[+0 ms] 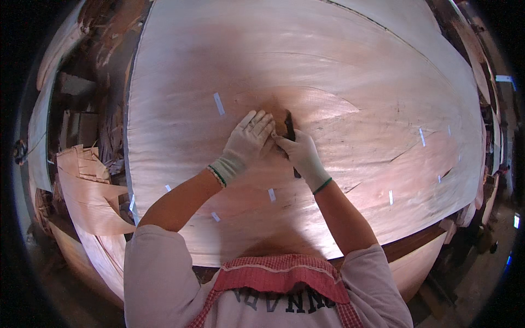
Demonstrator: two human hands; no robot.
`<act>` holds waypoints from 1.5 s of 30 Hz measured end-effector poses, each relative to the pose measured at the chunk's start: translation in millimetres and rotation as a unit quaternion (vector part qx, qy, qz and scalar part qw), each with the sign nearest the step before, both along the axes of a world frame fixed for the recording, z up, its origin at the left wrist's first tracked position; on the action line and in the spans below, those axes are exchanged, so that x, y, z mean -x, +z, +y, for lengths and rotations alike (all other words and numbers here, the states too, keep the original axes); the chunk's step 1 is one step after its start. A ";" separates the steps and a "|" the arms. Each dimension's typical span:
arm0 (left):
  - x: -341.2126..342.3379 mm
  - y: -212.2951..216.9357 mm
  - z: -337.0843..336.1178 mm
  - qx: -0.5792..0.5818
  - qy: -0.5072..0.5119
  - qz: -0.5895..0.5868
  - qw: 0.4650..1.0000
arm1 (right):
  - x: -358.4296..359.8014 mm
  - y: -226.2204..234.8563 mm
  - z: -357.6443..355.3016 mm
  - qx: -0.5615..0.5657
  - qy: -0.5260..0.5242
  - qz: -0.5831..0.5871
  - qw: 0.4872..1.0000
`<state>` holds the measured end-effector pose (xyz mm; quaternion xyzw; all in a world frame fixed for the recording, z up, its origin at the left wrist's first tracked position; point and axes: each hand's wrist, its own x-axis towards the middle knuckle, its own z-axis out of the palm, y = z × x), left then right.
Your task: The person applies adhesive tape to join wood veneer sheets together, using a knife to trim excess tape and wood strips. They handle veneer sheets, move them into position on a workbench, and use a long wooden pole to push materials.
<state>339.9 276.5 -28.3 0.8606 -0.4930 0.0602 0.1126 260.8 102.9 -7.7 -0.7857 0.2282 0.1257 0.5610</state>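
L hand (249, 141) flat, R hand (301, 153) gripping dark tool (289, 126), on taped veneer sheet (339, 71); scrap veneer (90, 191) left.

both gloved hands (276, 145) together, pressing down

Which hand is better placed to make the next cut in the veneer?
Right hand, probably: it grips the dark tool on the veneer. The left hand lies flat, pressing beside it.

A broad sheet of pale reddish wood veneer (339, 71) covers the table (415, 247), whose dark edge shows at five o'clock. Short white tape strips (219, 103) dot the sheet at eleven, three and six o'clock.
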 end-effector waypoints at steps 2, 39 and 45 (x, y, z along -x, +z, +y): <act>5.7 -0.5 2.7 -0.003 -0.001 -0.027 1.000 | -7.5 -5.6 -14.0 0.293 0.144 -0.023 0.945; 23.2 -22.4 233.8 0.306 0.452 0.179 0.819 | 137.2 150.8 -93.8 -0.204 -0.257 -0.216 0.920; 212.2 19.3 426.5 0.053 0.745 0.035 0.664 | 165.4 269.0 -2.7 -0.263 0.043 -0.449 0.853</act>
